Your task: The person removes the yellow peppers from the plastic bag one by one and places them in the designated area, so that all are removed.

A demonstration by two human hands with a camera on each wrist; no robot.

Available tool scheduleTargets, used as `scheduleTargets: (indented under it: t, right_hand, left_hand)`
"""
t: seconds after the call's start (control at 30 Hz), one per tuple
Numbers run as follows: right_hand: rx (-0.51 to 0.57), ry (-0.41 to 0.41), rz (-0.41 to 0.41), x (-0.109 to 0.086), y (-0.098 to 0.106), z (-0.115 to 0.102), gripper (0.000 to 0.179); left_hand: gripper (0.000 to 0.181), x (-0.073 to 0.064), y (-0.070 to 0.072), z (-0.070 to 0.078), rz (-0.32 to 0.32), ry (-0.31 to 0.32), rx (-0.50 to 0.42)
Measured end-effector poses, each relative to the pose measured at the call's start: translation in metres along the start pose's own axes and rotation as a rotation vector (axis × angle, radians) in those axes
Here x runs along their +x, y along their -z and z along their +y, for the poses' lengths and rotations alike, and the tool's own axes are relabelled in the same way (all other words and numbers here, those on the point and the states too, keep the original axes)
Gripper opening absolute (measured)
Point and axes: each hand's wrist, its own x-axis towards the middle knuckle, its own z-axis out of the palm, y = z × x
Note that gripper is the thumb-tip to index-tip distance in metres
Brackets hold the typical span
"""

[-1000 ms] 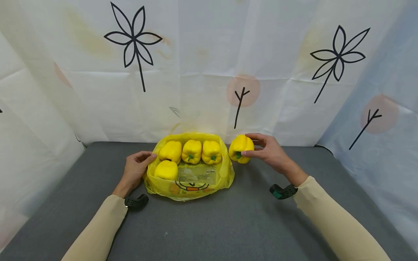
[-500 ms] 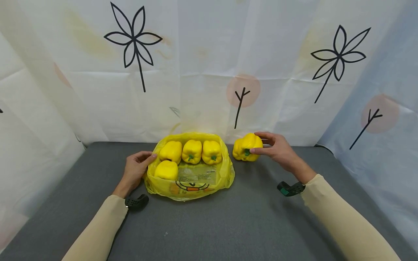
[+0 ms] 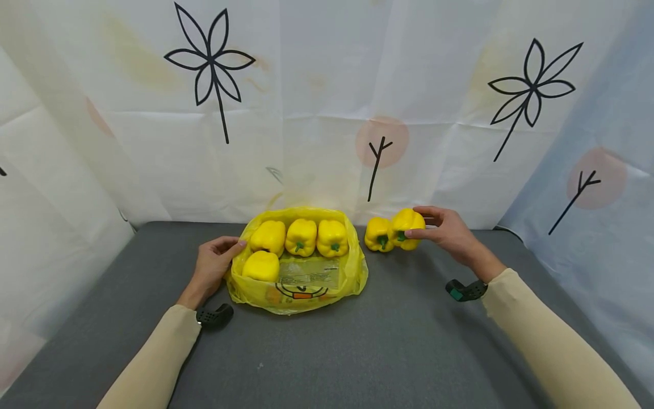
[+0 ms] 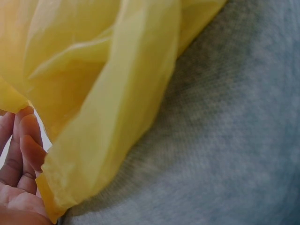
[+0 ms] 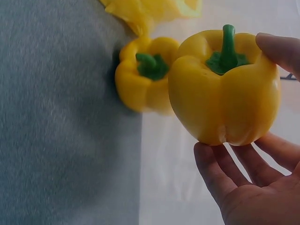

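A yellow plastic bag lies on the table with its mouth spread wide and several yellow bell peppers inside. My left hand pinches the bag's left rim; the left wrist view shows fingers behind the yellow film. To the right of the bag, my right hand holds a yellow bell pepper between thumb and fingertips. Its green stem shows in the right wrist view, where the pepper appears raised off the table. Another yellow bell pepper stands on the table between the bag and the held one.
The grey table extends in front of the bag and to both sides. A white printed cloth hangs right behind the table's back edge, with more cloth at the left and right.
My right hand has moved right, carrying its bell pepper away from the bag. The pepper standing beside the bag has come into sight from behind it. My left hand stays on the rim.
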Motion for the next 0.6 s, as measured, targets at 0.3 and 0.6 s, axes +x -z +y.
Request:
scheduleTargets:
  t: [0.3, 0.6]
  right_hand:
    - [0.020, -0.034, -0.003, 0.007, 0.010, 0.011, 0.078]
    - [0.013, -0.058, -0.030, 0.014, 0.016, 0.022, 0.079]
  left_hand:
    - [0.036, 0.001, 0.000, 0.000, 0.001, -0.004, 0.019]
    - [0.039, 0.000, -0.001, 0.000, -0.002, 0.001, 0.027]
